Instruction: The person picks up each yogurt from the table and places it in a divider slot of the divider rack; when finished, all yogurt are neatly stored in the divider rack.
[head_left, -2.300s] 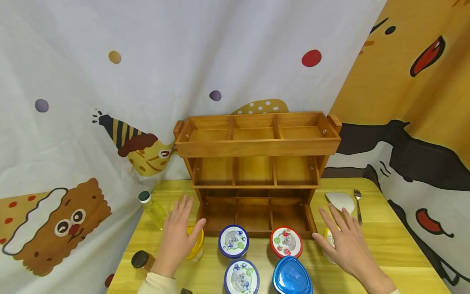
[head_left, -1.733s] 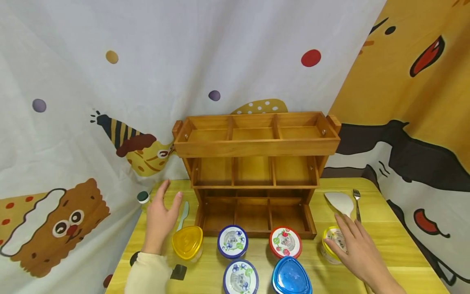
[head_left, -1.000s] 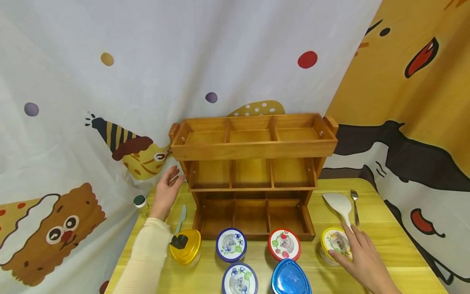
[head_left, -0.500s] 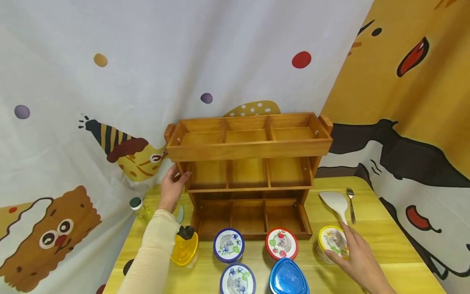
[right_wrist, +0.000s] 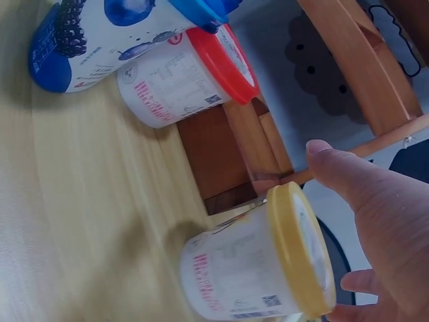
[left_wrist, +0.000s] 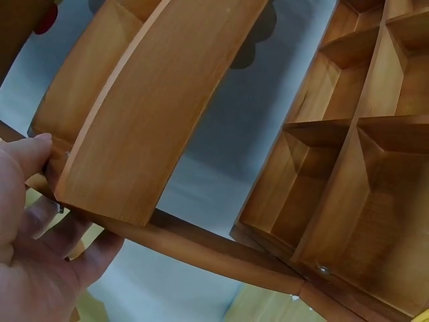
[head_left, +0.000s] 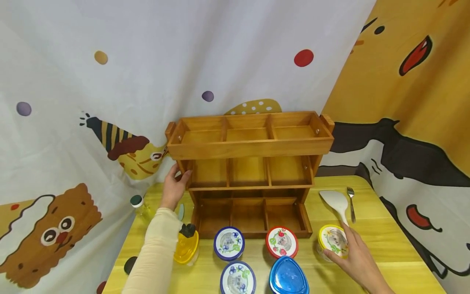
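A three-tier wooden box [head_left: 249, 150] with divided trays stands at the back of the table. My left hand [head_left: 174, 190] grips the left end of its middle tray. In the left wrist view, the thumb of that left hand [left_wrist: 40, 275] lies at the tray's corner [left_wrist: 57, 161] and the fingers reach behind the side bar [left_wrist: 194, 258]. My right hand [head_left: 358, 261] is beside a yellow-lidded tub [head_left: 328, 241]. The right wrist view has the right thumb [right_wrist: 345, 168] clear of the lid, with loosely bent fingers at the tub's far edge.
Two blue-lidded tubs [head_left: 229, 243], a red-lidded tub [head_left: 282, 243] and a blue container [head_left: 289, 275] stand before the box. A yellow-lidded container [head_left: 186, 248] and an oil bottle [head_left: 142, 207] are at left; a white rice paddle [head_left: 335, 202] and a fork [head_left: 351, 204] at right.
My left hand has moved from over the yellow container up to the box's middle tray and taken hold of its left end. My right hand has lowered slightly beside the yellow-lidded tub.
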Available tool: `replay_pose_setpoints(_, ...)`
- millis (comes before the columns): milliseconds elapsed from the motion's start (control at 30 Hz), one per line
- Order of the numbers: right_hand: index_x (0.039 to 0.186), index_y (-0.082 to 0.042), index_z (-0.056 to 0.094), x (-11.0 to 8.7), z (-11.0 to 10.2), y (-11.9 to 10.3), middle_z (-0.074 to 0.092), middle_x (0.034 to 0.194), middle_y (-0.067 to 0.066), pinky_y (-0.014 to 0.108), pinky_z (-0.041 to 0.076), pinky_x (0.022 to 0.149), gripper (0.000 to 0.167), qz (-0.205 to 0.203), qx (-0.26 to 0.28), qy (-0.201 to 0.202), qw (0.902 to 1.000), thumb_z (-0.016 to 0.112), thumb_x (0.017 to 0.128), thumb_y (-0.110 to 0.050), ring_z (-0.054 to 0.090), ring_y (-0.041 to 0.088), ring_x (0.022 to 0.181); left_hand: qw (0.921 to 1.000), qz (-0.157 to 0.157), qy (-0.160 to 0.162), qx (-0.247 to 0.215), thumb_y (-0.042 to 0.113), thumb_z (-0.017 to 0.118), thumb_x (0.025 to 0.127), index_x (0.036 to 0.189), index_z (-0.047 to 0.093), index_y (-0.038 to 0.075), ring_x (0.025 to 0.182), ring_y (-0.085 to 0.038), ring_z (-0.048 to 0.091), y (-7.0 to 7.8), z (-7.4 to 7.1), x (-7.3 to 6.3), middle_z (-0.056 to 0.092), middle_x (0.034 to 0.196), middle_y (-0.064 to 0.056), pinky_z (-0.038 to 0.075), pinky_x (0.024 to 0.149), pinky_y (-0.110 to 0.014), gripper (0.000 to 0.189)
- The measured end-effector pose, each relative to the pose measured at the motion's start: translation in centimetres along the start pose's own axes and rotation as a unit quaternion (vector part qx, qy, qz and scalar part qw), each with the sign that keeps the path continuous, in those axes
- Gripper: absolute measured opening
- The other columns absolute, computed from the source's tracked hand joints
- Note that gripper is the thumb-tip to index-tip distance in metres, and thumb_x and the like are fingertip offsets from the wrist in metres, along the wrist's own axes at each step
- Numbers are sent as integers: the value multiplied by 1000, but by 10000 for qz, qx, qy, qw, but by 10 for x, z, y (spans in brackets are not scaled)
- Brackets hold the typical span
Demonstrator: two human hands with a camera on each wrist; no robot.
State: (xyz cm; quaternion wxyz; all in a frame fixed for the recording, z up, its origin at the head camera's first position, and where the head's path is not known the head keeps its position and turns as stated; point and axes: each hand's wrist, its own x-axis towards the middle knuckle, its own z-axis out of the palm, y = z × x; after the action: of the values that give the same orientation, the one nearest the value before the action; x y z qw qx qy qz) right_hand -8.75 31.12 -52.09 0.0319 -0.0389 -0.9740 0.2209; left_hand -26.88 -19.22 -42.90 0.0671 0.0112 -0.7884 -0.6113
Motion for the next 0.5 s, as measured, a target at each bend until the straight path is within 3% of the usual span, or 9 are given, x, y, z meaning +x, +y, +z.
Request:
replay_pose_setpoints(167, 150, 12, 16, 2, 6, 4, 32, 137, 44, 69, 44, 87, 117, 133, 208, -154, 9996, 79, 77, -53, 45, 61, 116, 10000, -14, -15, 19, 24, 56, 102, 148, 40, 15, 134, -40, 47, 1, 0, 1, 41, 152, -14, 45, 105, -52, 50)
replay_pose_setpoints(300, 151, 11, 11, 3, 10, 7, 31, 136, 44, 68, 45, 86, 119, 231, 314, -211, 9990, 80, 77, -52, 46, 58, 115, 9999, 81, 94, 117, 25, 56, 102, 147, 41, 16, 132, -40, 49, -6, 2, 4, 43, 149, -13, 46, 103, -50, 49)
replay_pose_setpoints(500, 148, 19, 2, 4, 15, 14, 28, 135, 48, 70, 43, 89, 127, 267, 462, -184, 9984, 81, 77, -49, 43, 57, 115, 9999, 105, 113, 20, 22, 55, 102, 146, 41, 13, 132, -40, 50, -8, 3, 4, 43, 147, -15, 46, 103, -50, 47)
